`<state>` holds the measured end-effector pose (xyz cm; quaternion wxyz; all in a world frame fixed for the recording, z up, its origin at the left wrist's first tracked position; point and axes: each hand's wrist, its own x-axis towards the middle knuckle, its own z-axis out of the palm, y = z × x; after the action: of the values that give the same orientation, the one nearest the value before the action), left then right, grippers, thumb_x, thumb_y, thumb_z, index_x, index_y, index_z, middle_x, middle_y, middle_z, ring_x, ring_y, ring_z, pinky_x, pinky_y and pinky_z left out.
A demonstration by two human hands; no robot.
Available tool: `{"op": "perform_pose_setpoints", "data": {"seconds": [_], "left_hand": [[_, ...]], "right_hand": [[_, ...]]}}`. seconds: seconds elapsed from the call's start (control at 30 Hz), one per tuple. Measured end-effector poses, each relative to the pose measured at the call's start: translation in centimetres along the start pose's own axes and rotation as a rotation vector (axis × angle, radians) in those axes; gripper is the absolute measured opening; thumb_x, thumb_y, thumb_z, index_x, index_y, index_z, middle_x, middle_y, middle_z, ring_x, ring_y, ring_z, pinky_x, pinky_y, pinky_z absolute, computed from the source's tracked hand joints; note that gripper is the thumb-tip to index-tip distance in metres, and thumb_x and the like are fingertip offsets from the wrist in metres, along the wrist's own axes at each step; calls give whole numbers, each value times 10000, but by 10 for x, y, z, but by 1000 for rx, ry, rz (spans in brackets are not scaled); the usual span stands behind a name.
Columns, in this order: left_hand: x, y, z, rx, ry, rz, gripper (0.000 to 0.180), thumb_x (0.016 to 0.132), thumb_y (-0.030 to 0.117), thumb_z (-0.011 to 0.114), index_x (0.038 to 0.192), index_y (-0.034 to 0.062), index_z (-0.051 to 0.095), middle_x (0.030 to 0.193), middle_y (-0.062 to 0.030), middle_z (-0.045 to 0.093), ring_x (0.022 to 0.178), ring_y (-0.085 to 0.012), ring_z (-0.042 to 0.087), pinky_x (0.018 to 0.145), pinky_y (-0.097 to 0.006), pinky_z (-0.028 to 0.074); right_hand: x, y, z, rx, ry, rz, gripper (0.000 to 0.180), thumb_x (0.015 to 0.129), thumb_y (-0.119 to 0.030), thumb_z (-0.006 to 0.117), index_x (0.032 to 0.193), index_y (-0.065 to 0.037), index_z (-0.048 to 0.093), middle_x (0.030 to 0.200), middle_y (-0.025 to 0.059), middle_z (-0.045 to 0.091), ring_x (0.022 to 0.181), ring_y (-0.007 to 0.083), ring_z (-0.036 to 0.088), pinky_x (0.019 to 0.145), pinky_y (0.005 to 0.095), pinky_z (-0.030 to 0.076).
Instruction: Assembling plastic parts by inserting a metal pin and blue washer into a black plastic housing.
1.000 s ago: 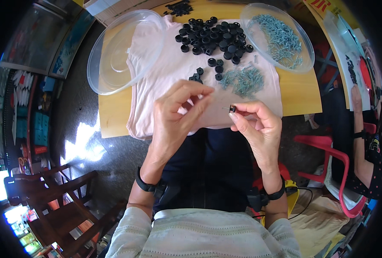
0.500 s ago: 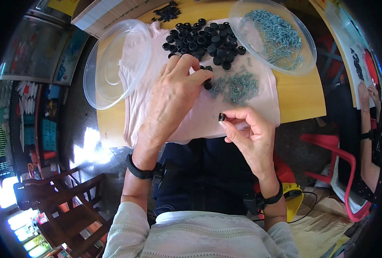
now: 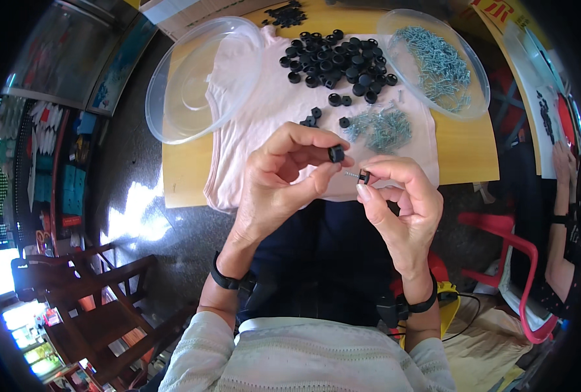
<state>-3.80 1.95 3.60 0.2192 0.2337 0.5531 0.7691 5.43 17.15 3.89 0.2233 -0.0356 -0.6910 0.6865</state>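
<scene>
The pink cloth (image 3: 264, 104) probably keeps loose parts from rolling. Above its near edge, the left hand (image 3: 278, 175) pinches a black knob (image 3: 337, 154), the right hand (image 3: 406, 204) a black cap (image 3: 365, 177), both by fingertips, seemingly leaving the screw (image 3: 352, 174) clear. From the cap, it points left, its long axis nearly crosswise.

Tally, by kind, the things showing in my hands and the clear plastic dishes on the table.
Black pieces: 2, one in the left hand, one in the right hand
Screw: 1, jutting from the right hand's black piece
Clear plastic dishes: 2
Total: 5
</scene>
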Motion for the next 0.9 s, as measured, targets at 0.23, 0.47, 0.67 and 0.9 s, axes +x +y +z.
{"op": "perform_pose_setpoints", "data": {"seconds": [0.23, 0.47, 0.67, 0.9], "left_hand": [[-21, -10, -7, 242, -35, 165, 298, 824, -57, 657, 1117, -31, 608, 1106, -87, 580, 918, -137, 599, 835, -268, 499], [-33, -11, 2, -50, 38, 64, 292, 810, -140, 623, 1089, -56, 611, 1118, -136, 564, 1013, -208, 606, 902, -325, 536], [-38, -9, 3, -37, -7, 50, 314, 836, -109, 611, 1143, -40, 628, 1159, -153, 549, 1013, -217, 616, 882, -324, 549], [-41, -12, 0, -180, 12, -18, 294, 884, -20, 607, 1177, -36, 591, 1129, -143, 595, 979, -204, 634, 872, -316, 544]], "right_hand": [[-10, -3, 3, 72, -9, 75, 230, 800, 62, 680, 1016, 36, 606, 1025, 100, 636, 844, 124, 642, 729, 250, 567], [-18, -8, 5, 102, -37, 117, 237, 807, 50, 680, 1024, 34, 587, 1073, 121, 636, 905, 129, 629, 738, 251, 561], [-21, -9, 3, 127, -53, 164, 212, 826, 25, 671, 1018, 22, 582, 1069, 122, 641, 910, 116, 613, 691, 220, 539], [-21, -11, 4, 106, -54, 183, 206, 832, 11, 671, 1018, 18, 582, 1041, 114, 654, 905, 106, 611, 645, 194, 529]]}}
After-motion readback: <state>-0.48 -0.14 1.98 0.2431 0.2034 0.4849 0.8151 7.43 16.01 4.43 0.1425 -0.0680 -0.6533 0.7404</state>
